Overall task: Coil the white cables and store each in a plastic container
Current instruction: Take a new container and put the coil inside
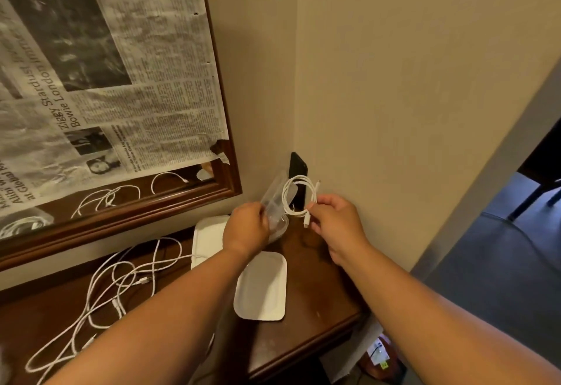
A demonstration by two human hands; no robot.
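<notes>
Small, round white cable coil [284, 195]

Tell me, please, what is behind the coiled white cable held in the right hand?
A black flat slab, probably a phone, leans upright against the wall. The coiled cable and right hand cover its base.

Back and right: walls [394, 81] meet in a corner, closing the bench [318, 290] there.
Corner: phone [299, 166] leans upright on the wall.
Above corner: left hand [247, 226] with container [274, 193] and right hand [337, 223] with coil [284, 194] fill the air.
Middle: near lid [262, 287] and far lid [208, 235] lie flat.
Left: loose cables [121, 281] sprawl.
Free: bare wood right of the near lid.
</notes>
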